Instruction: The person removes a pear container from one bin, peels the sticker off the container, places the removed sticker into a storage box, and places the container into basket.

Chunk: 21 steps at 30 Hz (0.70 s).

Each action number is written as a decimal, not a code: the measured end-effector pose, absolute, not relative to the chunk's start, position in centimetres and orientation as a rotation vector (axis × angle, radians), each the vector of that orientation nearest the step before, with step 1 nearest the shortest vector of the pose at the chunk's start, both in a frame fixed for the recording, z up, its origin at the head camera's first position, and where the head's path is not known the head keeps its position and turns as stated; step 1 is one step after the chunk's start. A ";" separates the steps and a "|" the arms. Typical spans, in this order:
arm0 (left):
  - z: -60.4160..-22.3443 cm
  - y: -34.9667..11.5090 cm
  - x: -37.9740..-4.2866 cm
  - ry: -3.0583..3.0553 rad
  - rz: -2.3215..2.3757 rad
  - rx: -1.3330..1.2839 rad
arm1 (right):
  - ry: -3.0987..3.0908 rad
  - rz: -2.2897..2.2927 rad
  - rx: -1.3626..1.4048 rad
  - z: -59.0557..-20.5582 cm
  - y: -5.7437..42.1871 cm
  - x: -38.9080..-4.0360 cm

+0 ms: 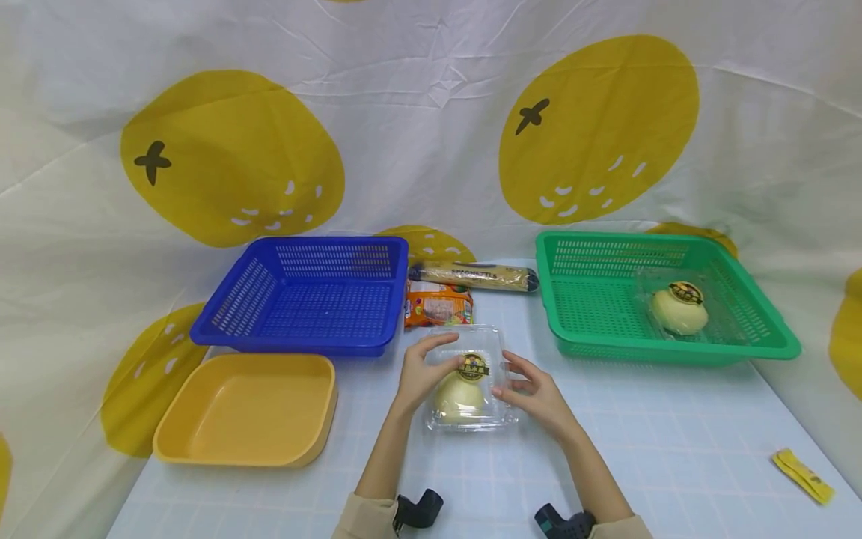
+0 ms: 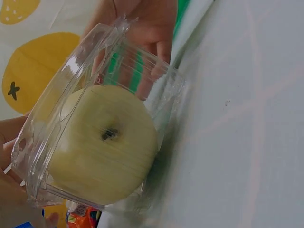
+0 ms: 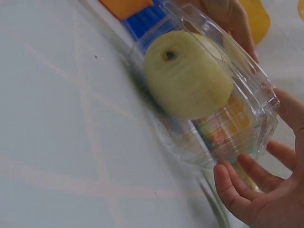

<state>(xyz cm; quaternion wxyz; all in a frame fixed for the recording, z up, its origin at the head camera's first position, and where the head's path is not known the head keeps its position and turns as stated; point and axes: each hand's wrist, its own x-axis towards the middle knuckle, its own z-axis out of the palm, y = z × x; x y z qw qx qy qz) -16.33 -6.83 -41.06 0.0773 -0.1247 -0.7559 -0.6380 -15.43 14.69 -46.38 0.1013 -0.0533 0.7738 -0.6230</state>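
Observation:
A clear plastic clamshell box (image 1: 494, 340) with a pale yellow-green round fruit (image 1: 458, 398) stands in front of the person at the table's middle. Its lid bears a black and gold sticker (image 1: 474, 366). My left hand (image 1: 420, 374) holds the box's left side, thumb over the lid near the sticker. On the opposite side, my right hand (image 1: 539, 397) grips the edge with bent fingers and thumb. The right wrist view shows the fruit's dark end (image 3: 169, 55) through the plastic. Whether the box rests fully on the table cannot be told.
At the back left is a blue basket (image 1: 384, 348), with a yellow tub (image 1: 245, 453) before it. A green basket (image 1: 606, 348) at right holds another boxed fruit (image 1: 680, 311). Spaghetti (image 1: 485, 277) and an orange packet (image 1: 438, 307) lie between baskets. A yellow packet (image 1: 803, 475) lies far right.

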 end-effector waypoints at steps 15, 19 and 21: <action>-44.3 -6.6 -19.0 -2.407 -1.827 -0.556 | 2.258 -1.871 -0.160 -46.7 14.6 -15.4; -44.3 -7.0 -19.4 -2.546 -1.664 -0.687 | 2.262 -1.868 -0.153 -46.8 14.7 -15.3; -44.3 -7.1 -19.5 -2.607 -1.581 -0.742 | 2.266 -1.870 -0.148 -46.9 14.6 -15.3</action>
